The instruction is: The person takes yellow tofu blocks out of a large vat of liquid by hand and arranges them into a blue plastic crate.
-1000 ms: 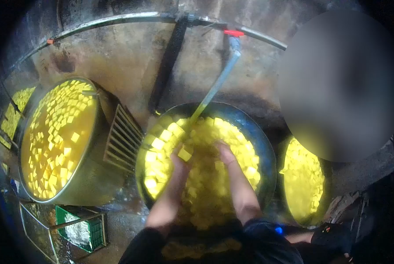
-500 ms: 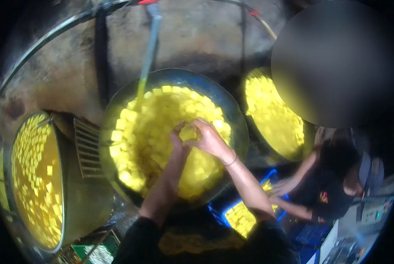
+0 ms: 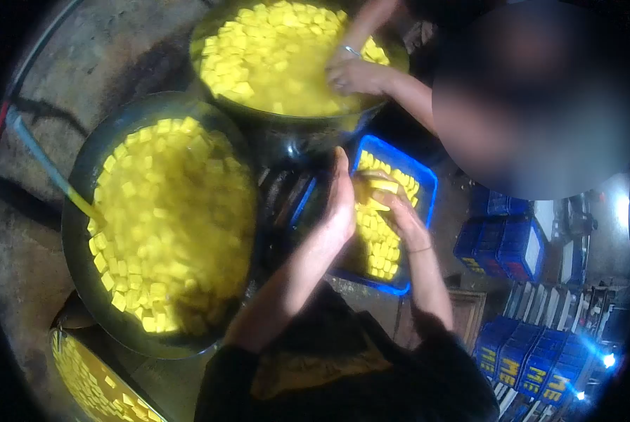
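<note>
My right hand (image 3: 403,208) is closed around a few yellow tofu blocks (image 3: 383,186) above a blue crate (image 3: 433,184). Rows of similar yellow blocks (image 3: 384,260) fill much of that crate. My left hand (image 3: 341,200) is held upright beside the crate's left side, its fingers stretched out and nothing in it. To the left stands a large dark wok (image 3: 83,281), full of yellow blocks in cloudy yellow liquid.
A second wok (image 3: 294,114) of blocks stands at the top, where a co-worker's hands (image 3: 357,74) reach in. A grey-blue pipe (image 3: 37,151) dips into the left wok. Another vat (image 3: 104,380) is at lower left. Stacked blue crates (image 3: 526,359) stand on the right.
My hands have moved from over the wok to the blue crate on the right and come apart. The view has turned right. The co-worker's hands have gone from the crate to the other wok.
</note>
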A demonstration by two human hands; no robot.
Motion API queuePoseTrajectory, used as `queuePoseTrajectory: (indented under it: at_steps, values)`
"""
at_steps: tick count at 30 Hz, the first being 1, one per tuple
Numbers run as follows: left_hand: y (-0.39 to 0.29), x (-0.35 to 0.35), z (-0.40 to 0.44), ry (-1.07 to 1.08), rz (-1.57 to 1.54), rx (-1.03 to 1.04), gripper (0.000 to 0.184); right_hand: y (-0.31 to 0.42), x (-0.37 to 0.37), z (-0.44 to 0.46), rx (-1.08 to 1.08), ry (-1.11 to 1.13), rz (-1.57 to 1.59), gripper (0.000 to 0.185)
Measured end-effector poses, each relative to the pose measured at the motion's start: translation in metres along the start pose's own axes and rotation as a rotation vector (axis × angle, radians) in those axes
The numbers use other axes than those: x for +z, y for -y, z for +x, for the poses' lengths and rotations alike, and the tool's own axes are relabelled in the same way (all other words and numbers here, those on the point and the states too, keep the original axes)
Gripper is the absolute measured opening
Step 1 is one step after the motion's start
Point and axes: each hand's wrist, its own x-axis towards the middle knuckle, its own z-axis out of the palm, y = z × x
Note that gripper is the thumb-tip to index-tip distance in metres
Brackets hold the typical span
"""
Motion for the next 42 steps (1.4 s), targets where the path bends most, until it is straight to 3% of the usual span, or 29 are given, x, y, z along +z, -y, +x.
queuePoseTrajectory:
  at_steps: [1, 2, 4, 6, 7, 8, 11, 12, 13, 14, 17, 18, 21, 23, 25, 26, 27, 28, 29, 30, 31, 33, 35, 37, 38, 41, 42]
  values:
    - [0.013, 0.009, 0.001, -0.040, 0.109, -0.018, 0.082, -0.010, -0.009, -0.010, 0.254, -0.218, 0.094, 0.044]
    - [0.031, -0.011, 0.023, 0.042, -0.001, -0.157, 0.082, -0.032, -0.024, -0.012, 0.291, -0.275, 0.103, 0.049]
    - [0.044, -0.035, 0.046, 0.142, 0.096, -0.095, 0.084, -0.101, -0.065, 0.000, 0.334, -0.326, 0.122, 0.054]
    - [0.040, -0.060, 0.059, 0.066, 0.091, -0.073, 0.067, -0.188, -0.113, 0.027, 0.451, -0.421, -0.078, 0.061]
    - [0.033, -0.066, 0.057, 0.044, 0.104, -0.015, 0.060, -0.230, -0.138, 0.042, 0.525, -0.397, -0.400, 0.065]
    - [0.025, -0.070, 0.053, 0.028, 0.109, -0.011, 0.060, -0.256, -0.131, 0.051, 0.532, -0.508, -0.767, 0.060]
    - [-0.010, -0.074, 0.037, 0.089, 0.039, 0.036, 0.048, -0.379, -0.089, 0.061, 0.403, -0.726, -1.613, 0.041]
    - [-0.025, -0.073, 0.032, 0.096, 0.065, 0.076, 0.047, -0.367, -0.071, 0.043, 0.187, -0.660, -1.547, 0.036]
    - [-0.041, -0.076, 0.027, 0.098, 0.092, 0.122, 0.046, -0.350, -0.060, 0.034, 0.393, -0.424, -1.342, 0.039]
    - [-0.058, -0.084, 0.022, 0.123, 0.045, 0.184, 0.045, -0.391, -0.067, 0.034, 0.363, -0.598, -1.291, 0.042]
    - [-0.129, -0.116, 0.001, 0.104, 0.181, 0.383, 0.043, -0.386, -0.079, 0.027, 0.532, -0.491, -1.338, 0.044]
    - [-0.149, -0.125, -0.005, -0.004, 0.283, 0.408, 0.043, -0.382, -0.082, 0.027, 0.568, -0.447, -1.348, 0.044]
    - [-0.178, -0.180, -0.008, -0.169, 0.405, 0.474, 0.040, -0.353, -0.089, 0.034, 0.641, -0.356, -1.350, 0.047]
    - [-0.175, -0.222, -0.003, -0.281, 0.684, 0.328, 0.036, -0.312, -0.087, 0.043, 0.664, -0.344, -1.288, 0.049]
    - [-0.145, -0.274, 0.002, -0.123, 0.907, 0.301, 0.034, -0.259, -0.074, 0.059, 0.510, -0.443, -1.162, 0.052]
    - [-0.129, -0.277, 0.003, -0.160, 1.022, 0.208, 0.035, -0.255, -0.082, 0.069, 0.007, -0.534, -1.178, 0.054]
    - [-0.107, -0.280, 0.004, -0.195, 1.135, 0.107, 0.036, -0.199, -0.050, 0.079, -0.254, -0.489, -1.160, 0.046]
    - [-0.074, -0.300, 0.010, -0.146, 1.416, 0.352, 0.039, -0.148, -0.004, 0.098, -0.304, -0.479, -0.748, 0.036]
    - [-0.041, -0.318, 0.016, -0.093, 1.689, 0.612, 0.042, -0.086, 0.058, 0.099, -0.511, -0.313, -0.586, 0.027]
    - [-0.022, -0.320, 0.017, -0.140, 1.731, 0.651, 0.036, -0.045, 0.110, 0.102, -0.552, -0.187, -0.583, 0.022]
    - [-0.008, -0.321, 0.018, -0.190, 1.771, 0.691, 0.030, -0.003, 0.160, 0.097, -0.667, -0.017, -0.805, 0.023]
    - [0.016, -0.341, 0.032, -0.126, 1.759, 0.613, 0.028, -0.007, 0.217, 0.127, -0.719, 0.456, -0.863, 0.028]
    - [0.018, -0.346, 0.038, -0.069, 1.749, 0.538, 0.026, -0.050, 0.257, 0.164, -0.653, 0.779, -1.275, 0.031]
    - [0.015, -0.343, 0.039, -0.091, 1.601, 0.317, 0.023, -0.068, 0.300, 0.172, -0.416, 0.943, -1.676, 0.031]
    - [0.025, -0.357, 0.041, -0.038, 1.656, 0.561, 0.028, -0.090, 0.305, 0.184, -0.432, 0.950, -1.685, 0.031]
    - [0.010, -0.364, 0.037, 0.053, 1.390, 0.684, 0.032, -0.166, 0.307, 0.215, -0.459, 0.984, -1.787, 0.028]
    - [-0.002, -0.364, 0.028, 0.054, 1.475, 0.549, 0.038, -0.176, 0.307, 0.219, -0.431, 0.948, -1.835, 0.027]
